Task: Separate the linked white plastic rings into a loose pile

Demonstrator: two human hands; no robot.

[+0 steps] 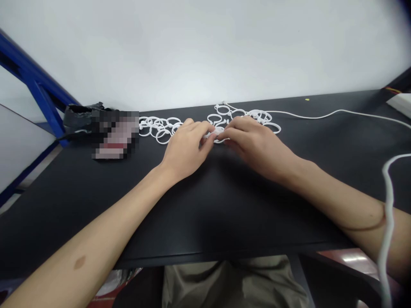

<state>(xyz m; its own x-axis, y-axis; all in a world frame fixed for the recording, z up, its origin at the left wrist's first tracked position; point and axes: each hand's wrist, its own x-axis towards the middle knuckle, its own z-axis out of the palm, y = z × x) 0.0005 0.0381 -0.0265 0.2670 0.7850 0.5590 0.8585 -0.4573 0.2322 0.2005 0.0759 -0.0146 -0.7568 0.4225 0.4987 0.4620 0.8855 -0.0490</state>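
Over the black table, my left hand and my right hand meet almost fingertip to fingertip. Between them is a small white plastic ring, pinched by thumb and fingers on both sides. My fingers cover part of it, so its exact shape is hard to make out. Beyond and left of my left hand lies a heap of thin white rings, some overlapping. More white rings with small knobs lie behind my right hand.
A black bag-like object sits at the back left, beside a pixelated item. One white cable runs along the table's back right; another white cable hangs before my right forearm. A blue metal frame stands left.
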